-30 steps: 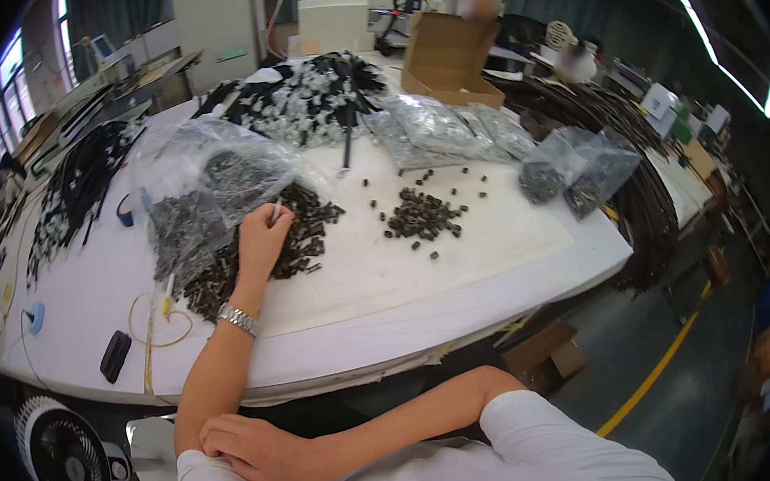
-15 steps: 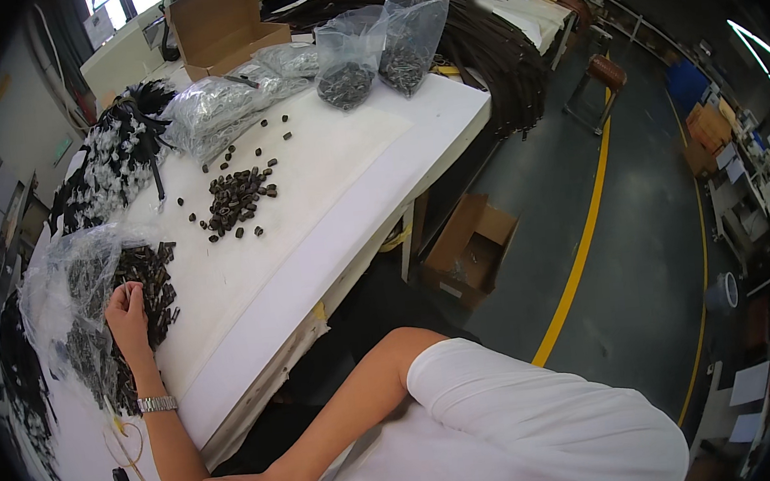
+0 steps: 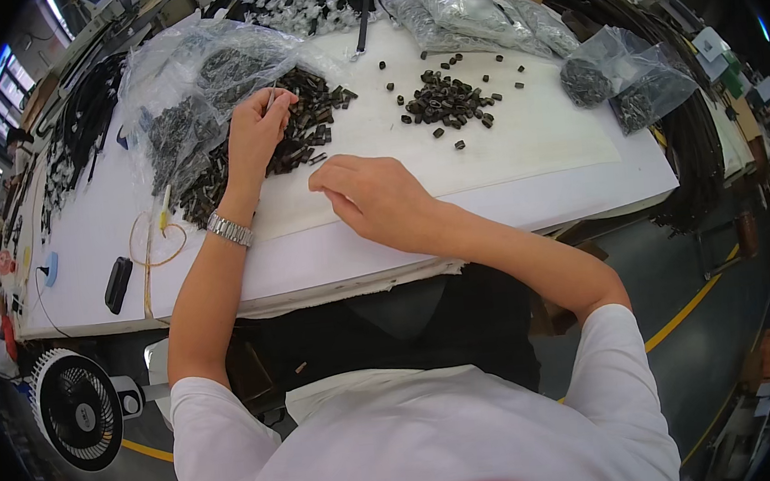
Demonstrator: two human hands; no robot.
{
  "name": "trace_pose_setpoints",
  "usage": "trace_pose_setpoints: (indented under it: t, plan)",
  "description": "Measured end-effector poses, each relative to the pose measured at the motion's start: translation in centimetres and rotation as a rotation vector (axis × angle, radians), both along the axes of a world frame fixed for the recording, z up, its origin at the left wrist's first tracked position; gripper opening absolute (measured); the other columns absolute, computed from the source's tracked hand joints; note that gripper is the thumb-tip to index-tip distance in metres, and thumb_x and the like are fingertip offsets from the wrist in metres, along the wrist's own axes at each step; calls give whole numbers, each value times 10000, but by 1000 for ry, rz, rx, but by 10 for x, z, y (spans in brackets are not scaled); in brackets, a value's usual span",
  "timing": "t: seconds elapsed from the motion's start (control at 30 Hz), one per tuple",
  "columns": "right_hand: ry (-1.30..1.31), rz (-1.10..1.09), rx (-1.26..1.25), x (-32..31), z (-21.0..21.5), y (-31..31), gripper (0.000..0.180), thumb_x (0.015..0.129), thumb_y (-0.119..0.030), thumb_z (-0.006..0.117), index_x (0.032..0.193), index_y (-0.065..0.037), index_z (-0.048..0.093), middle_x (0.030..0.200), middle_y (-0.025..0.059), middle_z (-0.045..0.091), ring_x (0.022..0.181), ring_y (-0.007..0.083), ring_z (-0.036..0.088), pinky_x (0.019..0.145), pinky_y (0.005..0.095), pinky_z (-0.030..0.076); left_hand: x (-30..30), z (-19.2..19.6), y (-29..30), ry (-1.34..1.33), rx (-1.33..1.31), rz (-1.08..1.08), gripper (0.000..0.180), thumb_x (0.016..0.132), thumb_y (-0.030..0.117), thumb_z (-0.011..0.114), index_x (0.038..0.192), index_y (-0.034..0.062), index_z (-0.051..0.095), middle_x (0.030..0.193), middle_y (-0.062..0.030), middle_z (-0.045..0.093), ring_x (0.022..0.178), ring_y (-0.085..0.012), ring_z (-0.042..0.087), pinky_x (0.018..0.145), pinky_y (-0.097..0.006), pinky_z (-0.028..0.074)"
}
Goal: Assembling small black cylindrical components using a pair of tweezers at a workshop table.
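Note:
My left hand (image 3: 257,134), with a metal watch band on its wrist, is over a pile of small dark tube-like pieces (image 3: 309,123). Its thumb and fingers are pinched together at the pile; a thin greyish bit shows at the tips, too small to name. In front of that pile, my right hand (image 3: 380,201) is just above the white table, its fingers curled in and whatever they may hold hidden. A clear plastic bag (image 3: 197,83) lies open beside the pile, with more small pieces in it. Farther right is a loose heap of short dark rings (image 3: 448,99).
Filled clear bags (image 3: 475,17) and two tied bags of small parts (image 3: 586,81) stand at the back right. Black strips with white ends (image 3: 300,5) lie at the back. A black case (image 3: 118,285) and yellow cord (image 3: 164,246) are front left; a fan (image 3: 79,409) stands below.
The view has swung to the left. My right hand has moved from beside my left forearm up over the table's front part. My left hand stays pinched at the pile.

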State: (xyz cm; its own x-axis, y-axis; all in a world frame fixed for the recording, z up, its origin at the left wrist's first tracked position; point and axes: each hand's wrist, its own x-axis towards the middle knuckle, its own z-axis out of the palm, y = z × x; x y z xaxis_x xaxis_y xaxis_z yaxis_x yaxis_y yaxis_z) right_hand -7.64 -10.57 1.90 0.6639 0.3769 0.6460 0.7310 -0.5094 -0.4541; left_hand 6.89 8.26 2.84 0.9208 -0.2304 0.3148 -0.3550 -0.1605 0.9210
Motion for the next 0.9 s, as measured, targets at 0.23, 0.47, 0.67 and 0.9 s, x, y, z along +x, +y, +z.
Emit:
trace_pose_setpoints:
  t: [0.23, 0.47, 0.67, 0.9]
  plan:
    - [-45, -157, -340, 74, -22, 9, 140, 942, -139, 700, 1049, -50, 687, 1015, 106, 677, 945, 301, 695, 784, 428, 570, -1, 1, 11, -55, 120, 86, 231, 1016, 213, 665, 972, 9, 763, 686, 36, 588, 568, -30, 467, 513, -233, 353]
    - [-88, -101, -536, 89, -21, 0, 101, 913, -141, 700, 942, -50, 667, 952, 103, 676, 943, 304, 691, 769, 419, 572, 7, -14, 6, -126, 179, 78, 199, 1027, 194, 666, 1012, 15, 752, 692, 68, 559, 575, -14, 426, 518, -225, 321]
    - [480, -81, 54, 88, -3, -30, 196, 937, -155, 742, 1041, 9, 710, 871, 56, 751, 777, 162, 719, 753, 300, 586, -15, 0, 0, 16, 51, 34, 163, 1015, 186, 688, 1026, 33, 742, 714, 50, 600, 527, -1, 402, 467, -207, 265]
    - [823, 118, 635, 98, 0, -50, 198, 1013, -156, 712, 1083, 29, 697, 925, 74, 746, 776, 136, 710, 755, 280, 610, -28, 12, -31, 139, 42, -147, 203, 975, 188, 721, 1043, -2, 729, 714, 40, 616, 544, -10, 413, 482, -216, 297]
